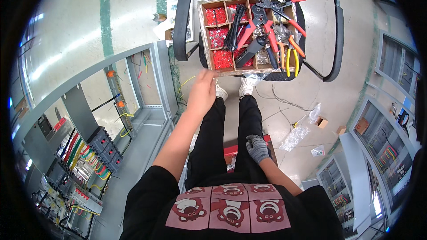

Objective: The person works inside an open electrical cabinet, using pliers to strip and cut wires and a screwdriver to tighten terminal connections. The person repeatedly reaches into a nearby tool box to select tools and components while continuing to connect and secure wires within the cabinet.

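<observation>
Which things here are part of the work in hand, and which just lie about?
In hand:
- bare left hand at the cardboard compartment tray
- red terminals
- black cable ties
- red-handled crimpers

Lying about:
- clear plastic bags
- small cardboard boxes
- grey-gloved right hand, on the thigh

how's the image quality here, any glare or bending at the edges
Head view: strong fisheye bending, so the cabinet frame curves toward the black rim; pale glare streaks the floor at upper left; the tool tray and left hand are sharp, with only soft shadows under the chair.

Open electrical cabinet [84, 151], plastic bags [296, 135] on floor
</observation>
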Available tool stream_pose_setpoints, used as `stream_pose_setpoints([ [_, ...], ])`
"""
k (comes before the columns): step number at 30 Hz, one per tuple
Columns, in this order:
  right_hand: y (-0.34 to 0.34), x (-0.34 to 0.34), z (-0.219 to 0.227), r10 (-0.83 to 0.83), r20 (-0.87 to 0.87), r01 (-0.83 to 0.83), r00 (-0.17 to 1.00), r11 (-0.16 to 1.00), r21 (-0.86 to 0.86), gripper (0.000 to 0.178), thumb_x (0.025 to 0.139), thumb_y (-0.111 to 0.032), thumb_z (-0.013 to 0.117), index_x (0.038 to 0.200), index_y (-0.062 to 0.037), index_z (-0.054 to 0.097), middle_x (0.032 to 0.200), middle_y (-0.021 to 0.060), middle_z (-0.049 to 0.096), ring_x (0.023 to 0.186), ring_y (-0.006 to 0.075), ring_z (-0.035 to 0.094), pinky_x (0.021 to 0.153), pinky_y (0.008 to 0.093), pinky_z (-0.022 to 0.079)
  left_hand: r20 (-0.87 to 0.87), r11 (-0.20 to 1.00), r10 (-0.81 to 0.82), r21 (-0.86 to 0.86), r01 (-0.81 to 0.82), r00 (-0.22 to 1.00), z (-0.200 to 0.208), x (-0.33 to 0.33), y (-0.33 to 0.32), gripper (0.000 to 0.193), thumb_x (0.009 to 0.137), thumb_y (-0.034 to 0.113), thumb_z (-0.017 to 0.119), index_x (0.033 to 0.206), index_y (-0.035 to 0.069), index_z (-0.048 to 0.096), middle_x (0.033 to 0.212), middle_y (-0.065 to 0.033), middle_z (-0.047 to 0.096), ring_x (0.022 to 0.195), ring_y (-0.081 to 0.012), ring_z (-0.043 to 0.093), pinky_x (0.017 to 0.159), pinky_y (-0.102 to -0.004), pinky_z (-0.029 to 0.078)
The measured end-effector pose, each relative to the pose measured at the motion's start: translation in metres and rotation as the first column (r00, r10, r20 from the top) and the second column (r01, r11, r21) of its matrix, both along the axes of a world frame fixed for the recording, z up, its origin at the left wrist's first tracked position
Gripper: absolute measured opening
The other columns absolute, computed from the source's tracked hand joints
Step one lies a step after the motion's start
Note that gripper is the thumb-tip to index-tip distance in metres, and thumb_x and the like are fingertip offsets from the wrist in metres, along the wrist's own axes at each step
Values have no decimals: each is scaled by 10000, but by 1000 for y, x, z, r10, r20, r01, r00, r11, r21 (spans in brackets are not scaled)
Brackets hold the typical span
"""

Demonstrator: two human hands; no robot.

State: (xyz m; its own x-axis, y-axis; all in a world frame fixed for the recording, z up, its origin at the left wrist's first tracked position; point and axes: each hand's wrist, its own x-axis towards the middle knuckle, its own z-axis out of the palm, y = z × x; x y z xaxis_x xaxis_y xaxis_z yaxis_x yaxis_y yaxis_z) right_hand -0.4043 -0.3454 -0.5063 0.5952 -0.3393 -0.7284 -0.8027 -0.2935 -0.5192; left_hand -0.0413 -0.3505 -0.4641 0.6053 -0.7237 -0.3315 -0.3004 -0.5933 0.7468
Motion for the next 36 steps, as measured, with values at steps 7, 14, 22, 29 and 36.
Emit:
stream_pose_setpoints([
  [7,-7,12,-7,-19,23,20,1000,998,-58,221,762,-150,586,977,-106,617,887,142,634,857,356,590,783,465,474,221,992,40,-126,-12,974,-20,65,-83,220,842,-39,469,1032,-33,581,1036,-225,554,1005,-412,542,871,-437,448],
  [14,-28,15,-4,-46,35,47,998,998,-41,174,771,-161,576,922,-92,630,879,132,645,829,335,602,767,446,479,117,903,-120,426,59,986,-78,113,-138,250,823,107,505,987,-19,646,1003,-254,636,988,-404,587,923,-455,430],
  [22,-35,16,-8,-56,56,59,997,997,-47,182,765,-168,567,912,-87,638,914,130,648,862,327,603,801,429,470,-44,974,212,85,-208,976,-118,106,-107,282,832,135,512,1046,42,670,978,-238,651,967,-364,625,871,-404,478],
  [29,-45,23,-4,2,-10,-2,1000,999,-35,195,763,-174,560,917,-86,641,935,129,653,883,319,608,836,416,469,-68,962,207,197,-191,976,-107,118,-124,248,857,122,533,1042,36,674,967,-211,667,926,-345,641,844,-378,487],
  [36,-48,26,-3,-12,2,12,1000,999,-32,198,763,-165,558,921,-84,645,935,129,656,885,320,610,837,416,471,63,984,176,-36,-174,982,-56,86,-124,212,850,21,513,1002,9,660,956,-161,663,907,-335,628,833,-381,482],
])
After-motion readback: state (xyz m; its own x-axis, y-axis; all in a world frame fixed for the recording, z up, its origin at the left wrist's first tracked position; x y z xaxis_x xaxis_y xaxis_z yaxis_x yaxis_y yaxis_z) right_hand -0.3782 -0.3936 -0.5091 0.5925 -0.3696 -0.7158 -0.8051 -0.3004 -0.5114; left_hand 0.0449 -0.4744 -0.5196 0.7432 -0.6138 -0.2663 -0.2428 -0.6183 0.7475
